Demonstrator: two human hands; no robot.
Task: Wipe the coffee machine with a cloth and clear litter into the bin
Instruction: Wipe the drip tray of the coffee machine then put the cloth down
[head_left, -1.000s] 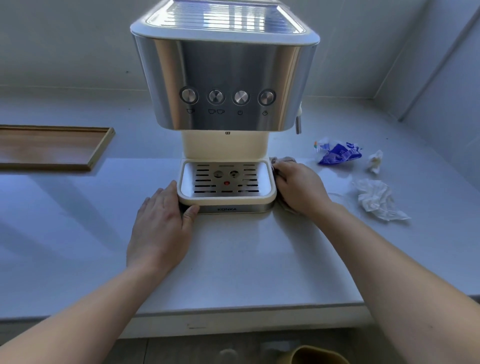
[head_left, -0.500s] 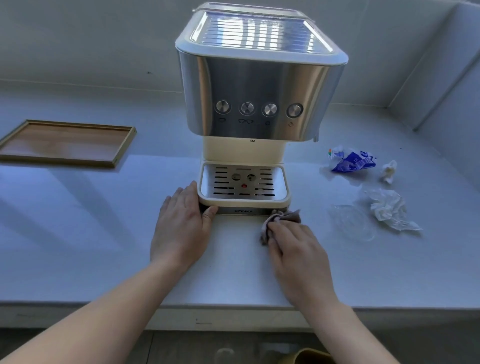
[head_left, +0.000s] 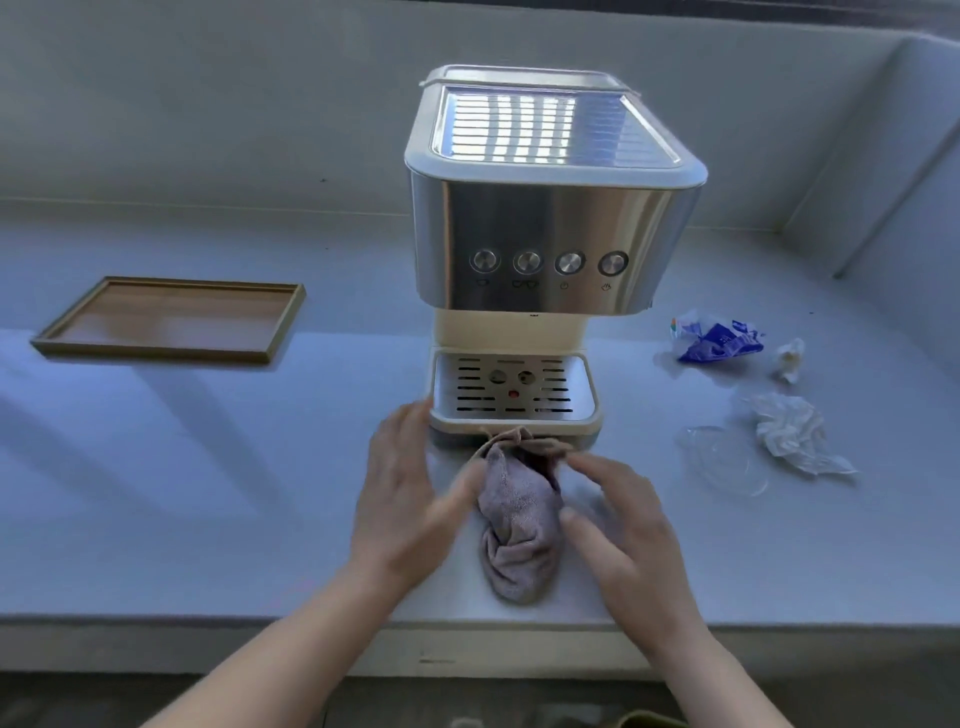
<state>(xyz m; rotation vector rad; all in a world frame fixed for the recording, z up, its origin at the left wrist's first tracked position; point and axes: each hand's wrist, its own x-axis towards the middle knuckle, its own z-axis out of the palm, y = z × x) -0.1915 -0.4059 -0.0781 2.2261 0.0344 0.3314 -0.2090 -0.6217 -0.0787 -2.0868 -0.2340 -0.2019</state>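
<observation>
Head view is showing a person's two bare forearms reaching over a pale counter (head_left: 208, 493) toward a coffee machine (head_left: 545, 244); the machine is standing upright at the middle of the counter, its steel front with four round buttons facing the camera and its slotted drip tray (head_left: 511, 389) sitting at its foot.

A bunched grey-pink cloth (head_left: 519, 519) is lying on the counter just in front of the drip tray, running from the machine's base back toward the counter's near edge; its far end is touching or nearly touching the machine's base, and it is sitting between the two hands.

The left hand (head_left: 405, 499) is being held with its fingers straight and together, so it is open; its thumb side is lying against the cloth's left edge, and its fingertips are reaching up beside the tray's left corner; motion blur is hiding whether the thumb is pinching the cloth's hem.

The right hand (head_left: 623, 540) is also open, its fingers spread and only loosely bent, gripping nothing; it is hovering at the cloth's right side with its blurred fingertips near the cloth's far end, and I cannot tell whether they are touching it.

Litter is lying to the right of the machine, well apart from the hands: a crumpled blue wrapper (head_left: 719, 340), a small white paper ball (head_left: 790, 358) just beside it, a larger crumpled white tissue (head_left: 792, 434) nearer the camera, and a clear plastic lid (head_left: 722, 457) lying flat beside the tissue.

A shallow wooden tray (head_left: 156, 352) is resting on the counter far to the left.
</observation>
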